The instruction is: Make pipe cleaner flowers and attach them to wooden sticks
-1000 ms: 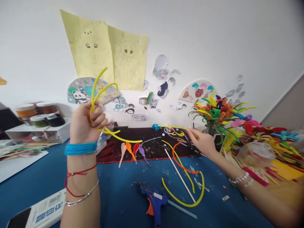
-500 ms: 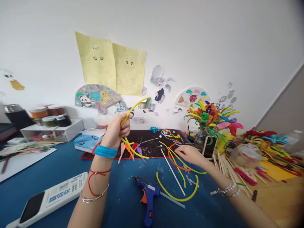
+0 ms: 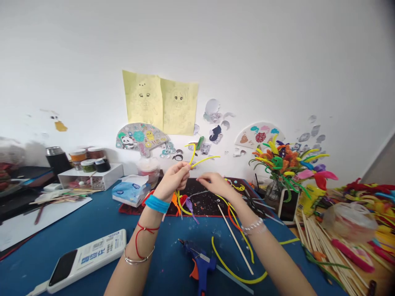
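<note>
Yellow pipe cleaners [image 3: 205,160] are pinched in my left hand [image 3: 176,177], their upper ends splaying above the fingers and one length curving down below. My right hand [image 3: 216,183] hovers just right of them over the dark mat; its fingers are bent, and what lies between them, if anything, is too small to make out. Small orange, red and purple twisted pieces [image 3: 190,205] rest behind my left wrist. Under my right forearm are an orange pipe cleaner [image 3: 233,218], more yellow ones [image 3: 226,273] and a wooden stick [image 3: 236,240].
A blue glue gun [image 3: 199,263] lies at the front centre. At the left are a white power bank [image 3: 89,259] and a tissue pack [image 3: 130,191]. On the right stand a vase of pipe-cleaner flowers [image 3: 279,162] and a phone [image 3: 288,205], beside many wooden sticks [image 3: 321,246].
My left hand has moved right and lower with the yellow pipe cleaners, whose upper ends now spread apart. My right hand has risen off the table towards it. The view has shifted.
</note>
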Demonstrator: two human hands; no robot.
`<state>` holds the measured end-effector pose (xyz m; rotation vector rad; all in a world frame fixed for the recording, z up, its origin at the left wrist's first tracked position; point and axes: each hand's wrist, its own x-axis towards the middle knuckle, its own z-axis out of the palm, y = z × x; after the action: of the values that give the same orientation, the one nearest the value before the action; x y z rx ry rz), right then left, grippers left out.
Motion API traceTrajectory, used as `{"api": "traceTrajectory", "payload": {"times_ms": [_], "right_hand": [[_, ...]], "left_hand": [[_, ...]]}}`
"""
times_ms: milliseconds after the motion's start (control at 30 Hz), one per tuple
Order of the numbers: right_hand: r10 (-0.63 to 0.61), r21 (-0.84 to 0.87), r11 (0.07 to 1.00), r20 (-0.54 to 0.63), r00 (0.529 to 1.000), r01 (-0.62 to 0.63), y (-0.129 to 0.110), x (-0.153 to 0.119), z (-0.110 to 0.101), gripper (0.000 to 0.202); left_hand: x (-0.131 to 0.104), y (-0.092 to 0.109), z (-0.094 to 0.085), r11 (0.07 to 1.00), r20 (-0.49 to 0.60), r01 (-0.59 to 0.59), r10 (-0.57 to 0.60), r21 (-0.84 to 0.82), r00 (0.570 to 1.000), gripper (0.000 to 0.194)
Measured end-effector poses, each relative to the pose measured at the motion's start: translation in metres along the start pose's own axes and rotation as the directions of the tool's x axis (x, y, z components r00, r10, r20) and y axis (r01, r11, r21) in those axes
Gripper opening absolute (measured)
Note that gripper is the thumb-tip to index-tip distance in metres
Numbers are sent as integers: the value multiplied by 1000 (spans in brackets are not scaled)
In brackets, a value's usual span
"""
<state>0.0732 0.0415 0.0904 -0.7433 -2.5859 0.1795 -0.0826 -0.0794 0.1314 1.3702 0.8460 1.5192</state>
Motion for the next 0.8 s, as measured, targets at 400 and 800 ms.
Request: {"api": "traceTrajectory", "payload": {"times_ms": [400,800], "right_hand": [[56,-63,997,209,976,-43,70,35,122,11],[450,-105,886,-40,892,-452,151,14,43,27]], "left_hand": [[4,3,-12,1000,38,-6,7,-29,999,18],[2,11,-23,998,-13,-39,38,-50,999,19]]}}
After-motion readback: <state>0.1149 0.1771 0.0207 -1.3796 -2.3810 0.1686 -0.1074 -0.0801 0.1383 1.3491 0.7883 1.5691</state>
